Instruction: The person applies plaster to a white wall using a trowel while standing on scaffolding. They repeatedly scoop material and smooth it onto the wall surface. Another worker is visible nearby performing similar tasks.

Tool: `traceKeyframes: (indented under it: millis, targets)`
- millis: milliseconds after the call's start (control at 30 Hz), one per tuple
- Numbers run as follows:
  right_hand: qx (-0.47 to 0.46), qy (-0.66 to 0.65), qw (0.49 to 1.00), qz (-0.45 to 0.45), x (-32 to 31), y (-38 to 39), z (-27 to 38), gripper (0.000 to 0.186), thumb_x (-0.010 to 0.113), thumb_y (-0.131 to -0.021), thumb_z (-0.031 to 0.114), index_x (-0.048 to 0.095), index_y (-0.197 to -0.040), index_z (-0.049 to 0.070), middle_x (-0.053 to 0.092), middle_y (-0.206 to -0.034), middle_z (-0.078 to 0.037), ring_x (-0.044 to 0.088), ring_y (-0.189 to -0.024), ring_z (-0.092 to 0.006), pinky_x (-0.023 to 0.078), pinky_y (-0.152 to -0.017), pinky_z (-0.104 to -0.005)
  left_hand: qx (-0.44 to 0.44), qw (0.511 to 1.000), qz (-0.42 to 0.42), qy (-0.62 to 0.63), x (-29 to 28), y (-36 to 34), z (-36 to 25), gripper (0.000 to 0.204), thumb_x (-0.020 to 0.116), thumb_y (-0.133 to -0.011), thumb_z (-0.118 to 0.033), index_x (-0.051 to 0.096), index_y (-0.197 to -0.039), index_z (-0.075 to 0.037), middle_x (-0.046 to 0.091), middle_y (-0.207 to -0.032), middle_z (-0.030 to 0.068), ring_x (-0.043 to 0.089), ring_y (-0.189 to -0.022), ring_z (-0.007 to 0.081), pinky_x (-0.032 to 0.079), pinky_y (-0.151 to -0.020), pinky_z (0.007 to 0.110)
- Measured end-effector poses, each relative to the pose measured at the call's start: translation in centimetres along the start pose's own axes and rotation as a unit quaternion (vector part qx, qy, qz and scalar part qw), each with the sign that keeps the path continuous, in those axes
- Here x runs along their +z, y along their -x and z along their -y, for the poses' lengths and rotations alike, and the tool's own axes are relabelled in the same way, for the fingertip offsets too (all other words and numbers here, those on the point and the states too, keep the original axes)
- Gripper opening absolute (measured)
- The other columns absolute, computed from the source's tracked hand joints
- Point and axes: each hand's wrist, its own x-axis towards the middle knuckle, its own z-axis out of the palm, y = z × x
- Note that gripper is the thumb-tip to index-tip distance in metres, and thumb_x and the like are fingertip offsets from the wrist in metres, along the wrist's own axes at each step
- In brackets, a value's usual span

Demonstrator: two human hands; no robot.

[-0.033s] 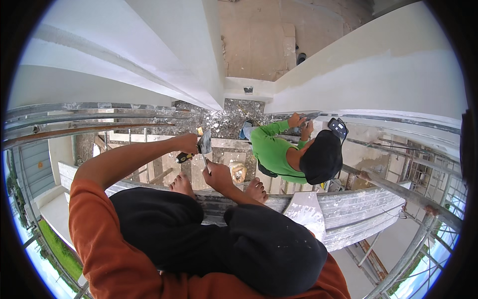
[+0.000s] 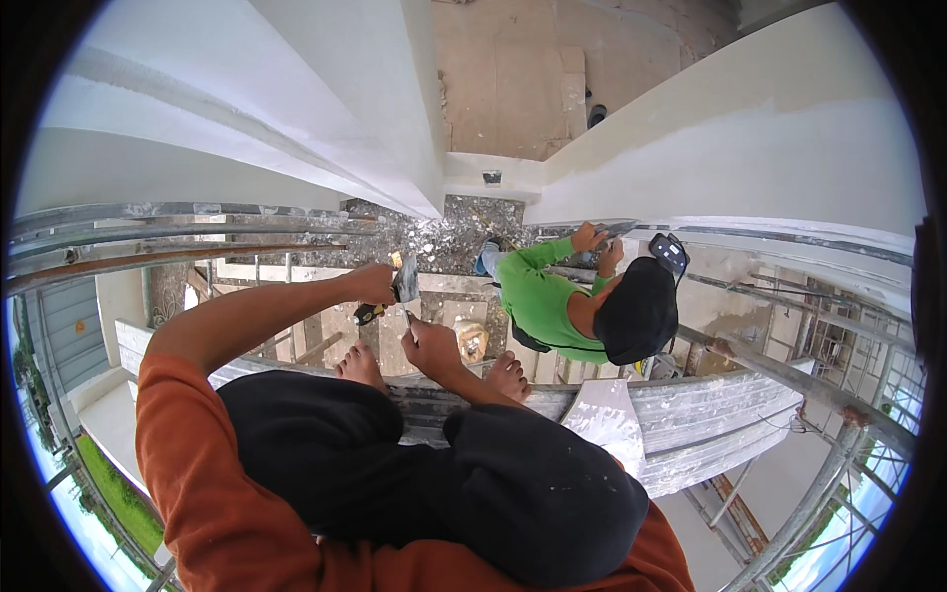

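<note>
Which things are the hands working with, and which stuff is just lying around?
Seem to be for the work:
- grey flat blade, in the left hand
- thin tool, in the right hand

Seem to be just lying about:
- white scraps, scattered below
- small dark object, too far off to name
- pale board, nobody holding it

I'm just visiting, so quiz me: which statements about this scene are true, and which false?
1. The person's left hand holds a flat grey metal blade. True.
2. The co-worker's long-sleeved shirt is red. False: it is bright green.
3. The person's bare feet are in view. True.
4. The person's right hand is empty. False: it grips a thin metal tool, its shape unclear.
5. A black fabric cap covers the co-worker's head. True.
</note>
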Motion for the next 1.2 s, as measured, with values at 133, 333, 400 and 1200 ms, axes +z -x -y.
traceKeyframes:
  millis: [133,333,400,1200]
  targets:
    - [-0.024,0.029,0.999,-0.016,0.2,0.1,-1.2,0.038,0.056,-0.083,0.015,0.057,-0.116,-0.004,0.063,-0.078,-0.019,0.061,-0.062,-0.0345,0.049,-0.056,-0.044,0.011,0.998,-0.023,0.057,0.2,-0.4,-0.2,0.036,0.073,-0.063,-0.03,0.065,-0.066,0.004,0.06,-0.06,0.0215,0.061,-0.056,0.0328,0.048,-0.055,0.042]
    - [-0.028,0.049,0.998,0.04,0.5,0.3,-0.5,0.039,0.054,-0.085,0.015,0.054,-0.119,-0.003,0.064,-0.079,-0.017,0.062,-0.067,-0.0335,0.049,-0.058,-0.0442,0.008,0.996,-0.041,0.08,0.5,-0.1,0.8,0.034,0.074,-0.06,-0.026,0.062,-0.064,0.005,0.056,-0.058,0.0235,0.061,-0.057,0.0352,0.047,-0.055,0.043]
    - [-0.009,0.056,0.998,0.016,0.7,0.0,-1.3,0.038,0.054,-0.085,0.015,0.054,-0.118,-0.003,0.063,-0.078,-0.017,0.062,-0.066,-0.0337,0.049,-0.058,-0.0443,0.016,0.994,-0.042,0.102,-0.5,-0.1,-0.1,0.033,0.074,-0.059,-0.024,0.061,-0.063,0.006,0.056,-0.057,0.0232,0.061,-0.056,0.0347,0.047,-0.055,0.042]
    - [0.003,0.049,0.997,0.051,-0.1,-0.8,-1.4,0.038,0.052,-0.086,0.016,0.053,-0.117,-0.006,0.062,-0.069,-0.021,0.061,-0.062,-0.0369,0.048,-0.059,-0.0478,-0.033,0.991,-0.057,0.115,0.3,1.4,-1.6,0.023,0.07,-0.064,-0.018,0.067,-0.069,0.004,0.061,-0.06,0.0212,0.066,-0.06,0.0311,0.051,-0.058,0.04]
